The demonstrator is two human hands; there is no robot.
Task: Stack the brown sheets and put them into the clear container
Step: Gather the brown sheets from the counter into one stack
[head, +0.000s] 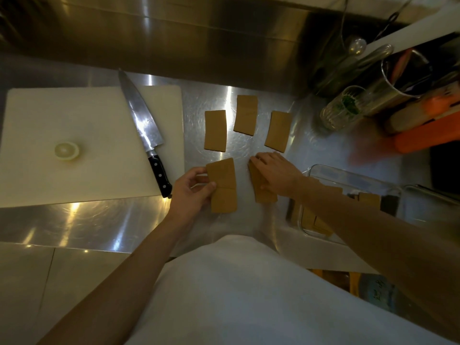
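Three brown sheets lie flat in a row on the steel counter: one on the left [215, 130], one in the middle [246, 114] and one on the right [278, 131]. Nearer to me, my left hand [191, 192] grips the left edge of a brown sheet [222, 185], thumb on top. My right hand [276, 174] rests flat on a small stack of brown sheets [265, 194], fingers curled over its far end. The clear container [353, 179] stands at the right, partly behind my right forearm, with several brown sheets [369, 199] inside.
A white cutting board [74, 120] lies at the left with a chef's knife [144, 130] along its right side and a cut onion piece [66, 151]. A glass jar [341, 110], a steel utensil pot [398, 80] and orange items [428, 135] crowd the back right.
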